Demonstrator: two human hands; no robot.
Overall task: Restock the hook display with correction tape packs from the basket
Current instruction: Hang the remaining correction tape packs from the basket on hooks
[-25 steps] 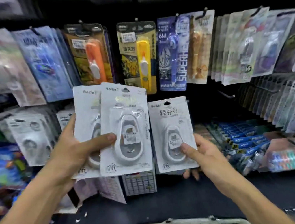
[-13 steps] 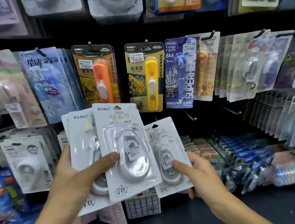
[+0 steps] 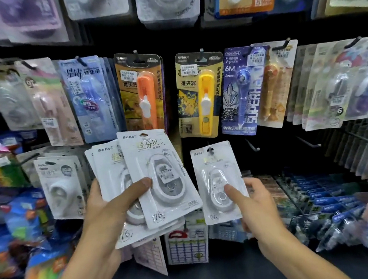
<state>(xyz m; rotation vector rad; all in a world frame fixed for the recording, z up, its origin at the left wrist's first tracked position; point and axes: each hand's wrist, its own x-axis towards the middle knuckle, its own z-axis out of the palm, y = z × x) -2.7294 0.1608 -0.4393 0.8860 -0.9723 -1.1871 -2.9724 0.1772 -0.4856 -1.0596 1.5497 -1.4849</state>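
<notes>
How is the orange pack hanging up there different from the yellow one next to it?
The orange pack holds an orange tool, the yellow pack a yellow one. The yellow pack shows a yellow cartoon creature; the orange pack's picture is brownish and unclear. The orange pack hangs left and slightly higher. Both hang on hooks and carry white price stickers.

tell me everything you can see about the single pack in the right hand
The single pack is a white card with a clear plastic blister over a white, oval correction tape. BoBo is printed at its top left, beside a hang hole that a dark hook appears to enter. It hangs upright, slightly tilted, right of the left hand's stack. The right hand pinches its lower half, thumb on the blister.
</notes>
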